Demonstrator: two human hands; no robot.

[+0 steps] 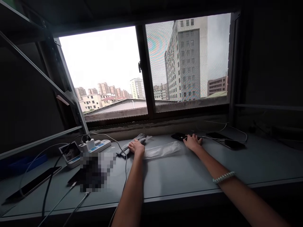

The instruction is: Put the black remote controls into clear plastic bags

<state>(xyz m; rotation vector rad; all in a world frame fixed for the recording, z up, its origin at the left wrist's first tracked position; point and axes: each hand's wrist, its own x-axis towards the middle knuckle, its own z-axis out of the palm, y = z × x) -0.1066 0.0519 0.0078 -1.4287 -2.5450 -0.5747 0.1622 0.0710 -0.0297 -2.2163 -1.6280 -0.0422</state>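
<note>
Left hand on a bundle, right hand on a black item, clear bag between

The bag lies flat on the desk and serves as landmark. Just left of it, the dark bundle, partly in clear plastic, sits under the left fingers; its near-left end juts out past them. Those fingers bend down over it, but whether they grip or merely rest cannot be told.

Beyond the bag's right end is the black item. The right fingers curl onto its right part, while its left part extends out from beneath them. Whether they clasp it is likewise unclear.

Farther right of the bag, a dark-screened device lies with a white cord across it. Well left of the bag stands a power strip with plugs; a grey cable runs between strip and bag, passing over the bundle's edge.
</note>
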